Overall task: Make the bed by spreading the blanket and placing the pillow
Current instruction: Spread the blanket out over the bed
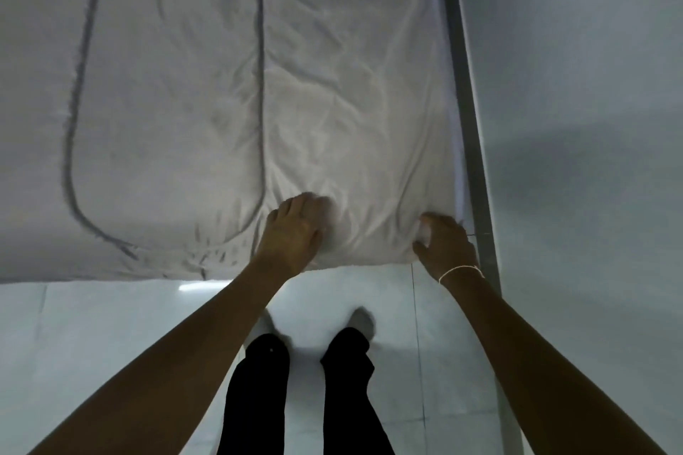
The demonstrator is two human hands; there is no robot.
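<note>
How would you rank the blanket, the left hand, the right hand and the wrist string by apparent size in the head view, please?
1. blanket, by far the largest.
2. left hand and right hand: these look alike, so I will not rank them.
3. wrist string, smallest.

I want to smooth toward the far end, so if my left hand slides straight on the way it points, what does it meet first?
Only more blanket. The left hand points up the bed over wrinkled fabric, with no pillow or other object visible in that line as far as the picture shows.
</note>
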